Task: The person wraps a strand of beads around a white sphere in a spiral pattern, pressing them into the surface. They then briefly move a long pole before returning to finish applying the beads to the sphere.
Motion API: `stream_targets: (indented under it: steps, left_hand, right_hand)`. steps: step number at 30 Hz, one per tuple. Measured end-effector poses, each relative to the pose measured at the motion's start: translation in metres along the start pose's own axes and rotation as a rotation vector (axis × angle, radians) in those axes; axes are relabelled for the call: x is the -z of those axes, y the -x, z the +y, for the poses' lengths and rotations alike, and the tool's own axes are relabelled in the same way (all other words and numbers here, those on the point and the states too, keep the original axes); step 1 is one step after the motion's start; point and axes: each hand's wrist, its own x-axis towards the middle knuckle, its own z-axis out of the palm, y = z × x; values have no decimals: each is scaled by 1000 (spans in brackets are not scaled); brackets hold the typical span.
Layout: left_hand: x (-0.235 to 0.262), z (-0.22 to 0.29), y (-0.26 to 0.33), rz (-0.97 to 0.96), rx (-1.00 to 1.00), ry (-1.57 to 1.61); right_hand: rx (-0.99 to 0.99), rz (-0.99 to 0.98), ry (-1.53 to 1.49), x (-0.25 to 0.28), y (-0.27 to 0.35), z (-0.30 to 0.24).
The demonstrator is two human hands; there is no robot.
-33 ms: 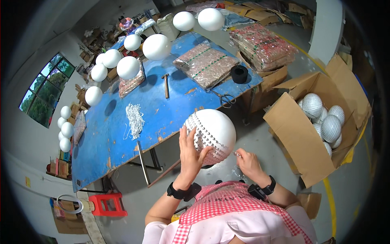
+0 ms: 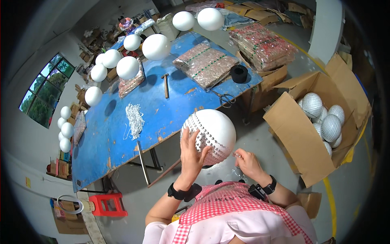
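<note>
Blue table standing beyond; left hand spreading wide, seemingly steadying beaded ball; right hand pinching silvery beads.

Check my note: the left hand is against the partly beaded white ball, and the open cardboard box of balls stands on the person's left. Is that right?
Not quite: the open cardboard box of balls stands on the person's right, as the head view shows. The left hand is against the partly beaded white ball.

This is a workshop — scuffed blue worktable, hammer, scissors, and a carton of silvery balls.
</note>
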Motion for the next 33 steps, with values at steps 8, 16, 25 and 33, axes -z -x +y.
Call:
stream_targets:
  steps: [8,16,25,33]
  left_hand:
    - [-1,5,3,-158,-174,-178]
    - [-3,3,3,-170,-142,-144]
    - [-6,3,5,-159,-143,-147]
    - [-8,4,5,-113,-149,-173]
  right_hand:
    - [109,68,-331,11,16,-23]
    - [229,145,-47,1,2,-4]
    - [-127,-106,-509,12,-6,-15]
    - [497,246,172,19,-3,-38]
